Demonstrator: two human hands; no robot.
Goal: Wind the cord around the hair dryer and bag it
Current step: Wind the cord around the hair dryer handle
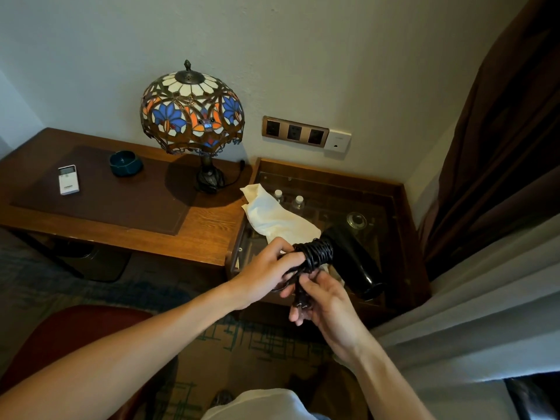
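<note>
A black hair dryer [353, 262] is held in the air over the glass-topped cabinet, its barrel pointing down to the right. Black cord [316, 253] is wound in many tight turns around its handle. My left hand [266, 272] grips the wrapped handle from the left. My right hand [324, 301] sits just below it, fingers closed on the cord's loose end with the plug [298, 301]. A cream cloth bag [275, 215] lies crumpled on the cabinet top behind the dryer.
A glass-topped wooden cabinet [403, 225] shows bottles inside. To the left, a wooden desk [209, 234] carries a stained-glass lamp [192, 112], a teal ashtray [125, 163] and a white remote [68, 179]. Wall sockets [295, 131] behind. Curtains [500, 165] hang right; red chair [81, 331] below left.
</note>
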